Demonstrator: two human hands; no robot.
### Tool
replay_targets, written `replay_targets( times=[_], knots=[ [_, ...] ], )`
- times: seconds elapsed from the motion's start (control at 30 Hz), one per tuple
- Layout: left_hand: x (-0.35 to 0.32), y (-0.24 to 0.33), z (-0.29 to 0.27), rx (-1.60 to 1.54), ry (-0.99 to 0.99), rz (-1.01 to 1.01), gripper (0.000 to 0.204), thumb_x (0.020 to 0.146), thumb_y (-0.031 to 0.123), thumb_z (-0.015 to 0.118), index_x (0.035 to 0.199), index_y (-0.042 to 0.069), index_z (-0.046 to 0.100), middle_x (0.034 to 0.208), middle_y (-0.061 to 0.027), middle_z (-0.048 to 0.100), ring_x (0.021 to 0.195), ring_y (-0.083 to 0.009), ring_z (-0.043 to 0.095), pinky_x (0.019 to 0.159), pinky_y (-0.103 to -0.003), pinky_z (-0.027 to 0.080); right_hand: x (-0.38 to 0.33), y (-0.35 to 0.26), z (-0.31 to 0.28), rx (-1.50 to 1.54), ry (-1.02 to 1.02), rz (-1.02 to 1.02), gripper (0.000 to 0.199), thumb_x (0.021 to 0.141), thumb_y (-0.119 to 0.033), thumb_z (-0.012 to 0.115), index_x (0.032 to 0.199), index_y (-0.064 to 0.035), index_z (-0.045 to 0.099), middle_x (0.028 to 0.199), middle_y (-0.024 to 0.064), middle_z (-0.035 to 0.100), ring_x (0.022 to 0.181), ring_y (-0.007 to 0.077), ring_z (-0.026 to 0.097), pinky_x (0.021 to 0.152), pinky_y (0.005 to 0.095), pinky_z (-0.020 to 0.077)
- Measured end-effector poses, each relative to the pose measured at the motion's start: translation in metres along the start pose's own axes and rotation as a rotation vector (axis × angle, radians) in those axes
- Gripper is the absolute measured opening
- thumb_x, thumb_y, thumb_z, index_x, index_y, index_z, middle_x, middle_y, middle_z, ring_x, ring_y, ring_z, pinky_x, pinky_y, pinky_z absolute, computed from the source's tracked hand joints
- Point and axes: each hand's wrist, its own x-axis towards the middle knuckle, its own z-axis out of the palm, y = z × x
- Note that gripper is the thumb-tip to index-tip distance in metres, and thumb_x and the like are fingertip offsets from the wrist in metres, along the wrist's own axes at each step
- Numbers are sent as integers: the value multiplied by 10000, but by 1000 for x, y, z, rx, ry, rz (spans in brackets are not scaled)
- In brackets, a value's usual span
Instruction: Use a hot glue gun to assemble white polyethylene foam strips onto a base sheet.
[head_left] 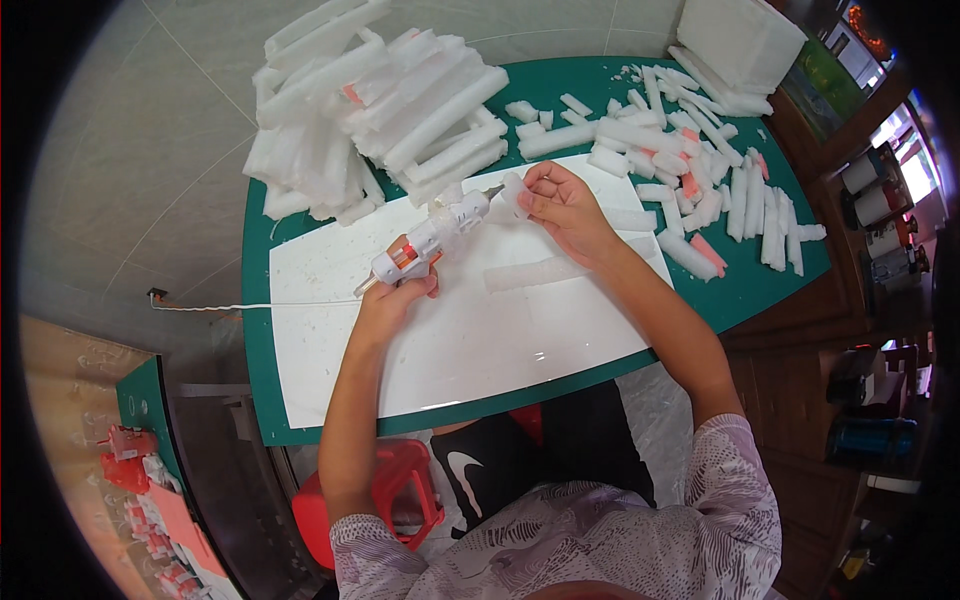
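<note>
My left hand [400, 290] is wrapped round the handle of a white hot glue gun [430, 235] with an orange part near its grip. The gun points up and to the right. Its nozzle meets, or nearly meets, a small white foam piece [510, 198] pinched between the thumb and fingers of my right hand [562, 208]. Whether the two touch, I cannot tell. Under my hands lies a glossy white board [460, 350]. Flat strips of white foam [535, 273] rest on it beside my right forearm.
A tall stack of white foam bars [420, 110] stands at the back left of the green table [262, 350]. Loose foam pieces [700, 170], some pink, cover its right side, with a big foam block [740, 45] behind. A white cord [250, 305] runs left to the wall. A red stool [370, 490] stands below.
</note>
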Motion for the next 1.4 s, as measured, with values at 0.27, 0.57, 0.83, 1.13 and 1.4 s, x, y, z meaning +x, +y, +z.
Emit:
replay_targets(
  times=[0.27,0.57,0.83,1.13,1.4],
  knots=[
    [-1,1,1,-14,-9,2,451,802,21,561,1251,12,517,822,-53,567,772,-160,542,761,-297,433,0,0,0,-4,7,5,184,909,-35,650,1032,-86,523,1023,31,640,946,99,593,872,249,474],
    [-1,1,0,10,-23,2,463,801,26,555,1262,15,516,821,-51,566,773,-159,538,760,-295,428,0,0,2,8,37,4,190,883,-14,661,1013,-59,530,985,35,622,907,101,592,822,236,476],
    [0,-1,-1,16,-31,-2,470,797,21,553,1266,13,516,824,-53,564,779,-159,536,757,-297,431,1,4,-4,-2,-3,-5,182,907,-26,651,1033,-84,533,1011,27,639,935,94,594,854,239,478],
    [0,-2,0,12,-24,-12,499,789,12,542,1286,12,502,830,-57,560,779,-162,533,762,-296,428,0,2,-3,-11,10,1,183,905,-19,650,1032,-85,535,1008,20,635,934,91,595,856,238,478],
    [1,-1,-2,31,-45,0,460,788,17,544,1247,13,518,830,-58,561,773,-161,535,759,-293,427,1,3,-4,-12,5,1,189,903,-21,653,1035,-88,535,999,17,639,942,88,594,864,240,474]
  ],
)
